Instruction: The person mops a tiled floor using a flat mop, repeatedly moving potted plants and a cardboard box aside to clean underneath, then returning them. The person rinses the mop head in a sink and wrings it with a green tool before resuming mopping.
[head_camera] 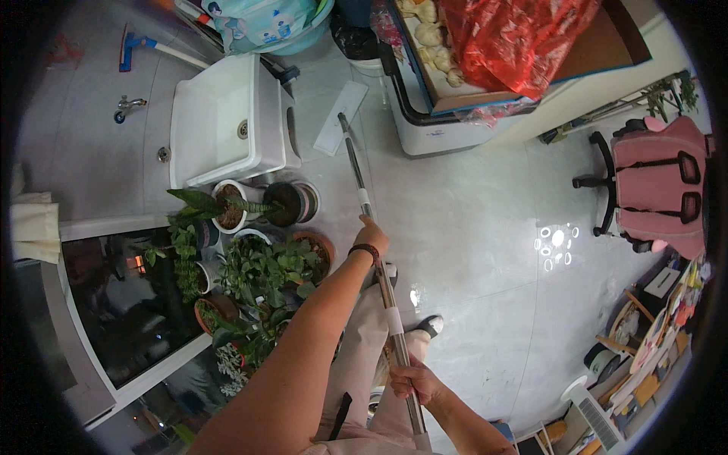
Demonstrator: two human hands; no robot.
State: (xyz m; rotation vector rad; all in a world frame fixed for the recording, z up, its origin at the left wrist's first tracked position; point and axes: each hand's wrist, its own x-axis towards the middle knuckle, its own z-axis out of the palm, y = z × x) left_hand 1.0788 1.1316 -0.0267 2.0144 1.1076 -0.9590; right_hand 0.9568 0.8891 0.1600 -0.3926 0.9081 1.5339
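A flat mop's metal pole (pixel 355 163) runs from near my body up to its pale rectangular head (pixel 340 119), which lies on the grey tiled floor beside the white sink. My left hand (pixel 372 235) grips the pole about midway, its index finger pointing along the metal, with a dark beaded bracelet on the wrist. Lower down, close to my legs, my right hand (pixel 410 382) is closed round the same pole. White bands sit on the pole above and between the hands. The pole's near end is cut off by the picture's bottom edge.
At left stand a white sink (pixel 216 122) and potted plants (pixel 256 267) beside the window. A white chest-like container (pixel 443 139) under a cardboard box (pixel 500 99) with garlic and a red bag is at the top. A pink chair (pixel 654 187) and cluttered shelving (pixel 642 369) are at right.
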